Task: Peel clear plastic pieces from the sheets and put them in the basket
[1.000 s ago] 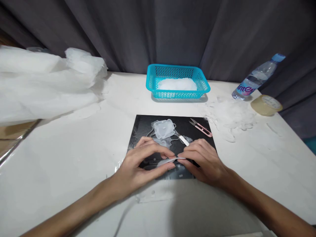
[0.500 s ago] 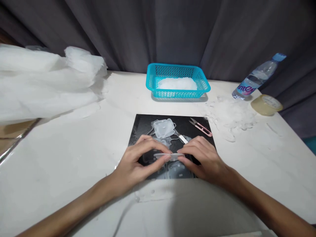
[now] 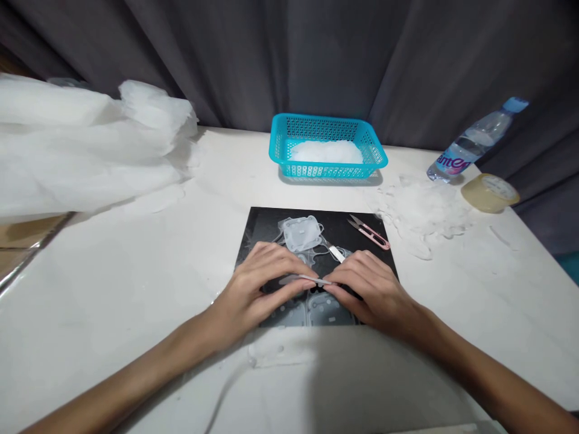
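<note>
Between the fingertips of both hands is a thin, whitish translucent flat piece [image 3: 316, 279], seen nearly edge-on above the black mat. My left hand [image 3: 271, 277] pinches its left part between thumb and fingers. From the other side, my right hand [image 3: 368, 282] pinches its right end. Beneath them on the black board [image 3: 348, 218] lie several translucent molded silicone-like pieces, one squarish piece [image 3: 302, 233] behind the hands and another [image 3: 330, 308] at the front edge. A white-handled blade tool [image 3: 335, 252] rests close to my right hand, and pink thread snips [image 3: 371, 234] lie farther right.
A turquoise basket [image 3: 328, 172] with white pieces stands at the back. White scraps [image 3: 423, 208] are heaped at right, near a water bottle [image 3: 474, 144] and a tape roll [image 3: 490, 193]. A big white plastic bag [image 3: 90, 150] fills the back left, before a dark curtain [image 3: 330, 54].
The flat piece has tilted, its right end now lower and more edge-on. My fingertips have drawn slightly closer together. The view has shifted a little.
</note>
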Motion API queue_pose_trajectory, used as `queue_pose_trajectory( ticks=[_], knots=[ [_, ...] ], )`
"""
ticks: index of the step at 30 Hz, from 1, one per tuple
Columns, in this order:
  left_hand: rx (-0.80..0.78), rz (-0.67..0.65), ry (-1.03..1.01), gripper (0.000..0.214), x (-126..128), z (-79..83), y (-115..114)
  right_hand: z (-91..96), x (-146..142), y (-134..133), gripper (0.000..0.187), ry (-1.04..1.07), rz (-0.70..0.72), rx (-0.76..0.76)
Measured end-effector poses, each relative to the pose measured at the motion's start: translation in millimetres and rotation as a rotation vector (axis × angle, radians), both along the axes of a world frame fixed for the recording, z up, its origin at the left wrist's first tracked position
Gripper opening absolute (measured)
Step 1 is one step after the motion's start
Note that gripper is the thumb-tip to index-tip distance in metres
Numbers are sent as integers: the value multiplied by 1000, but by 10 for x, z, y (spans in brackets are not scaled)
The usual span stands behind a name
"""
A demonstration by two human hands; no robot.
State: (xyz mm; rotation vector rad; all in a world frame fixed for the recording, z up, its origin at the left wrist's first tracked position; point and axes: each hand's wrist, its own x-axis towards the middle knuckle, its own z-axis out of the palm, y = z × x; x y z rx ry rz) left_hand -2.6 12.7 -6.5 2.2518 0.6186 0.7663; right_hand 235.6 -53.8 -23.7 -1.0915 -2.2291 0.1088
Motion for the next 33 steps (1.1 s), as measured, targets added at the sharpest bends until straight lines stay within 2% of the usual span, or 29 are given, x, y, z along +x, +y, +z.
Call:
queue_pose_trajectory(
  ticks=[5,12,19,21,24,26,29,33],
  knots=[
    [-19,33,-17,10,-44,-31,25,-23,9,18,9,13,-20,20],
    [-95,91,65,13,-66,-108,22,-20,-4,1,9,19,-46,44],
    [-49,9,19,8,-18,-28,-9,-23,-17,-30,5,78,-45,75],
    [-74,-5,-12,10,-23,-29,-11,-26,-12,-22,7,74,-44,86],
    [-161,3,-53,13,-44,-44,-9,-36,-5,2,19,42,-54,61],
    [-217,1,-61,14,-60,-50,-6,-45,-4,16,17,14,-44,47],
    [-263,4,-26,15,-82,-59,2,-57,-7,20,10,-14,-33,52],
    [-188,37,83,17,-104,-88,29,-79,-12,8,7,2,-58,83]
  ],
)
